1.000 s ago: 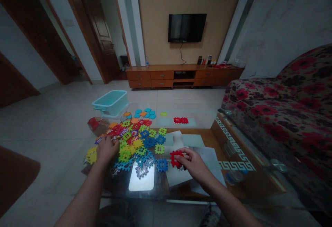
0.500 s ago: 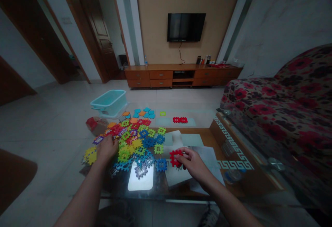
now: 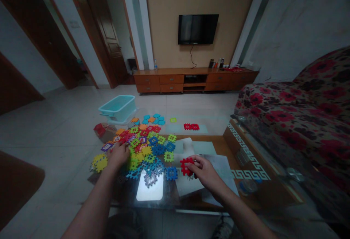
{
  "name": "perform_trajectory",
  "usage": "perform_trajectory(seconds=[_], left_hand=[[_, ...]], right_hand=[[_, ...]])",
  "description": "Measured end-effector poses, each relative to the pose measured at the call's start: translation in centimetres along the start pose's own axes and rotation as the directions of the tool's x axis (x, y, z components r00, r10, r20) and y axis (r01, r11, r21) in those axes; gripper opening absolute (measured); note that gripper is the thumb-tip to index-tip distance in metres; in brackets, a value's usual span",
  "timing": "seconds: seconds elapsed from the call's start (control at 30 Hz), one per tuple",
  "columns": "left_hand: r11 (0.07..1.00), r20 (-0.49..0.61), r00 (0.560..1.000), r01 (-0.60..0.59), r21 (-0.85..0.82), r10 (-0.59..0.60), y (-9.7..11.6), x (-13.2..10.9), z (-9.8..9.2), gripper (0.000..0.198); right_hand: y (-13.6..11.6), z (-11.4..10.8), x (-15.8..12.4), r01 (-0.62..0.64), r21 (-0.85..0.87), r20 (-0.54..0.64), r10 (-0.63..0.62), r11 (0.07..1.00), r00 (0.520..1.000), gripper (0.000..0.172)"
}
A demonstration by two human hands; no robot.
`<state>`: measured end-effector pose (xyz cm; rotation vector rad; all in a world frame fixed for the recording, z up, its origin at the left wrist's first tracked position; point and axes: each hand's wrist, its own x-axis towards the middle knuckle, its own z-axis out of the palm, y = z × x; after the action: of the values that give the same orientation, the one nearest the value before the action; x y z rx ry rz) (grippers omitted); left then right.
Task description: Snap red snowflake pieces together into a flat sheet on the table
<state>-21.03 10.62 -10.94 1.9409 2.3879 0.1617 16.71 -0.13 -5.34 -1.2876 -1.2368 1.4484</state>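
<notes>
Red tile (image 3: 186, 166), a notched plastic square, is pinched by its edge between thumb and fingers of the right hand (image 3: 205, 172), just above white paper (image 3: 188, 187) on the glass table (image 3: 169, 197). Beside it the left hand (image 3: 118, 156) lies fingers-down on the pile of coloured tiles (image 3: 150, 147); whether it grips one cannot be told, and a light, steady press there would likely stop loose pieces sliding. Farther off sit two joined red pieces (image 3: 191, 126), a teal tub (image 3: 117, 108) and a wall television (image 3: 198, 29).

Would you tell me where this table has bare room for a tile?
Bare glass between the red pair and the patterned border, and before the tile pile at the near edge. Crowded around the left hand.
</notes>
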Motion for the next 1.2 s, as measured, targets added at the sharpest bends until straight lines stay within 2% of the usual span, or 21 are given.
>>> perform_trajectory(seconds=[0.13, 0.27, 0.33, 0.4, 0.47, 0.57, 0.7, 0.8, 0.87, 1.0, 1.2], left_hand=[[1.000, -0.060, 0.998, 0.003, 0.015, -0.002, 0.6, -0.5, -1.2, 0.037], [1.000, -0.202, 0.979, -0.023, -0.002, 0.022, 2.3, -1.6, -3.7, 0.037], [0.988, -0.278, 0.957, -0.115, -0.106, 0.082, 3.8, -2.4, -4.9, 0.037], [0.941, -0.308, 0.947, -0.182, -0.286, 0.090, 5.6, -3.4, -5.8, 0.034], [0.851, -0.254, 0.965, -0.188, -0.489, 0.067, 7.6, -4.5, -6.2, 0.029], [0.618, -0.125, 0.987, -0.161, -0.769, 0.102, 10.4, -6.4, -6.1, 0.027], [0.315, -0.024, 0.986, -0.075, -0.946, 0.162, 13.5, -9.1, -5.9, 0.033], [0.137, 0.057, 0.979, 0.030, -0.990, 0.198, 15.3, -10.9, -6.1, 0.044], [0.070, 0.114, 0.957, 0.099, -0.993, 0.266, 16.2, -11.9, -6.3, 0.049], [0.006, 0.208, 0.897, 0.224, -0.975, 0.391, 17.5, -13.2, -6.6, 0.029], [-0.229, 0.389, 0.840, 0.492, -0.840, 0.379, 18.9, -14.3, -7.3, 0.030]], right_hand=[[-0.1, 0.1, -0.1, 0.002, 0.024, 0.000, -0.002, 1.000, 1.000, 0.024], [0.0, 0.1, 0.0, 0.011, 0.040, -0.004, -0.011, 0.999, 1.000, 0.022], [0.0, 0.2, 0.0, 0.022, 0.043, -0.007, -0.022, 0.999, 1.000, 0.023], [-0.1, 0.1, -0.1, 0.027, 0.038, -0.015, -0.027, 0.999, 1.000, 0.024], [-0.1, 0.0, -0.1, 0.015, 0.032, -0.029, -0.014, 0.999, 0.999, 0.026], [0.0, -0.3, -0.2, -0.004, 0.040, -0.050, 0.006, 0.999, 0.999, 0.030], [0.2, -0.6, -0.2, -0.002, 0.115, -0.050, 0.008, 0.993, 0.999, 0.033], [0.0, -0.6, -0.3, -0.015, 0.212, -0.070, 0.031, 0.977, 0.997, 0.035], [-0.3, -0.5, -0.4, -0.031, 0.281, -0.088, 0.058, 0.959, 0.994, 0.037], [-1.1, -0.4, -0.7, -0.054, 0.400, -0.099, 0.102, 0.915, 0.990, 0.036], [-1.3, -0.4, -0.6, -0.064, 0.518, -0.132, 0.153, 0.853, 0.979, 0.038]])
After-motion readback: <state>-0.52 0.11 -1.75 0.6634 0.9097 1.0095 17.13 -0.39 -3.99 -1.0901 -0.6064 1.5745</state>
